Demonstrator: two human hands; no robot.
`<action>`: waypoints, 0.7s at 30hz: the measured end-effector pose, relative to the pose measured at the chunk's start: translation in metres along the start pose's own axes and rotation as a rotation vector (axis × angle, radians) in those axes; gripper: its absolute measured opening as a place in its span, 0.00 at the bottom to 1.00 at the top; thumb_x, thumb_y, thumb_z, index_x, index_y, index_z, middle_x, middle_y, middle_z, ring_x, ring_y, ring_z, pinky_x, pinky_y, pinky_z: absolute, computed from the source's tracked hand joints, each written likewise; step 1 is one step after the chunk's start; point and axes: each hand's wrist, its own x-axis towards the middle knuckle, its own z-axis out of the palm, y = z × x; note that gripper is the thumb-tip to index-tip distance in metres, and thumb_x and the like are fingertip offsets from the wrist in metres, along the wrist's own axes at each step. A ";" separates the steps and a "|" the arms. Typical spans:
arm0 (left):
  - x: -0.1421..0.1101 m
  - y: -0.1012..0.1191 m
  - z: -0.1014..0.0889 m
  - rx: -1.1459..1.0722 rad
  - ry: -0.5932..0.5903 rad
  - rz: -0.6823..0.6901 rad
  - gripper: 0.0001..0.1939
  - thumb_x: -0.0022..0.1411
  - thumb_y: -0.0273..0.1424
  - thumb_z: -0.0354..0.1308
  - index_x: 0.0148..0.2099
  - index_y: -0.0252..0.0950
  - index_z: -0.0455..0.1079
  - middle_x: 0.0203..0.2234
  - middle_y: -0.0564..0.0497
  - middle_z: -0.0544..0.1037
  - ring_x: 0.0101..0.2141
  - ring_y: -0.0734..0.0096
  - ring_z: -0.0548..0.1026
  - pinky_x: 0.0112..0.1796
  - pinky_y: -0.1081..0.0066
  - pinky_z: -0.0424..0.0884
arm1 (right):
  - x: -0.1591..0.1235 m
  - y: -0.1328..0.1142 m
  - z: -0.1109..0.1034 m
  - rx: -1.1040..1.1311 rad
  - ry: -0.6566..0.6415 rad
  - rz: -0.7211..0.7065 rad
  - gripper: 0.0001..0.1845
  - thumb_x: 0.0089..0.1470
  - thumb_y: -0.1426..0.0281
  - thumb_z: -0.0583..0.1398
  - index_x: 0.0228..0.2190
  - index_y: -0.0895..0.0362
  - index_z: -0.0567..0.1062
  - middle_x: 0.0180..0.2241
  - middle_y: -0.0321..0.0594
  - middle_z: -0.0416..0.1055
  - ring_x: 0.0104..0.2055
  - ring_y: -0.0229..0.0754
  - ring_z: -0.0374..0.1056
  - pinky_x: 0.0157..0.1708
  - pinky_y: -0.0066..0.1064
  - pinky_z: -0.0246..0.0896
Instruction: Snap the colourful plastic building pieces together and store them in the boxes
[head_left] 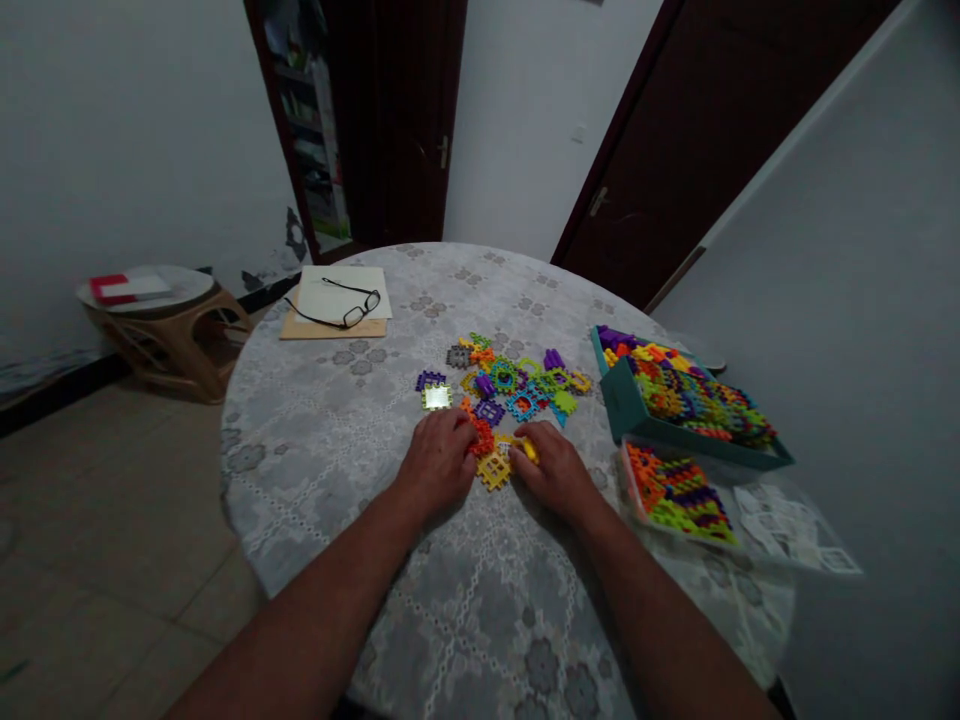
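Note:
My left hand (439,458) rests on the table at the pile's near edge, its fingers curled against an orange-red interlocking plastic building piece (481,436). A yellow window-shaped building piece (493,470) lies flat between my two hands. In my right hand (551,462) a small yellow building piece (530,450) is pinched between thumb and fingers. Just beyond lies a loose pile of notched pieces, among them a purple square one (490,412), a blue ring-shaped one (523,404) and a pale, shiny square one (436,397). My left fingertips are partly hidden.
At the right stand a teal box (630,400) full of colourful pieces and a clear plastic tray (626,465) with more, beside a plastic bag (799,530). Black eyeglasses (352,316) lie on papers (311,290) at the far left. A stool (176,350) stands beyond the table.

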 end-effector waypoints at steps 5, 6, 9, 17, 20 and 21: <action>0.001 0.002 -0.003 -0.015 -0.026 0.041 0.03 0.67 0.29 0.62 0.43 0.39 0.77 0.48 0.41 0.80 0.52 0.51 0.76 0.57 0.50 0.72 | -0.001 0.004 0.000 -0.068 -0.045 0.035 0.09 0.72 0.65 0.60 0.47 0.53 0.79 0.47 0.47 0.77 0.52 0.51 0.74 0.55 0.39 0.68; 0.002 0.002 -0.003 -0.017 -0.028 0.031 0.02 0.67 0.29 0.63 0.42 0.39 0.76 0.46 0.42 0.80 0.50 0.51 0.76 0.56 0.51 0.73 | -0.001 0.007 0.000 -0.076 -0.034 0.050 0.10 0.72 0.65 0.59 0.47 0.53 0.79 0.48 0.48 0.78 0.53 0.51 0.74 0.56 0.39 0.68; 0.002 0.000 -0.004 -0.035 -0.020 -0.005 0.05 0.65 0.27 0.62 0.44 0.39 0.76 0.42 0.42 0.81 0.48 0.51 0.77 0.54 0.51 0.74 | -0.002 0.015 -0.001 -0.061 0.019 0.075 0.12 0.73 0.66 0.59 0.51 0.55 0.80 0.50 0.50 0.80 0.54 0.51 0.75 0.57 0.40 0.69; 0.001 -0.003 -0.012 -0.127 0.113 0.024 0.24 0.61 0.19 0.55 0.57 0.37 0.76 0.56 0.41 0.82 0.60 0.52 0.77 0.65 0.49 0.72 | -0.002 0.032 0.006 0.029 0.135 0.000 0.16 0.72 0.66 0.57 0.52 0.57 0.82 0.51 0.52 0.83 0.53 0.53 0.79 0.57 0.44 0.73; 0.011 -0.018 -0.027 -0.079 0.227 -0.142 0.23 0.63 0.20 0.52 0.56 0.38 0.78 0.55 0.42 0.82 0.57 0.54 0.79 0.64 0.51 0.74 | 0.000 0.034 0.013 0.050 0.199 -0.019 0.16 0.71 0.67 0.57 0.51 0.56 0.82 0.50 0.51 0.83 0.53 0.53 0.80 0.57 0.44 0.74; 0.017 -0.025 -0.033 -0.060 0.239 -0.202 0.22 0.65 0.20 0.52 0.56 0.39 0.78 0.54 0.43 0.82 0.55 0.54 0.80 0.62 0.52 0.76 | 0.000 0.034 0.015 0.057 0.216 -0.022 0.16 0.71 0.67 0.57 0.51 0.56 0.82 0.50 0.50 0.83 0.53 0.53 0.80 0.57 0.44 0.74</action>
